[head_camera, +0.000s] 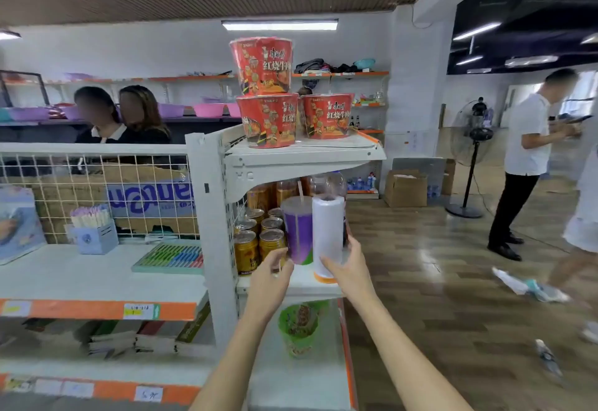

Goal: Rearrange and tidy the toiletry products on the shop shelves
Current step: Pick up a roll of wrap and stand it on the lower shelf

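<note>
Standing at the end-cap of a white metal shop shelf (318, 284), both hands raised to the middle tier. Right hand (348, 265) wrapped around the lower part of a tall white plastic roll with an orange base (327, 236), fingers curled behind it, thumb in front; roll upright, base apparently resting at the shelf's front edge, probably held low so as to slide or steady it without tipping. Left hand (270, 276) loosely curled, fingertips close to the foot of a purple plastic cup with a frosted lid and straw (299, 229); contact with the cup impossible to confirm, nothing plainly pinched. Cup and roll side by side, touching or nearly so, crowded against a block of gold drink cans (255, 239) to the left, with brown bottles behind. Likely reason for the two-handed stance: one item braced while its neighbour is shifted. Above, red instant-noodle tubs (267, 119) stacked on the top tier; below, a green patterned cup (297, 326) alone on the lower tier.
</note>
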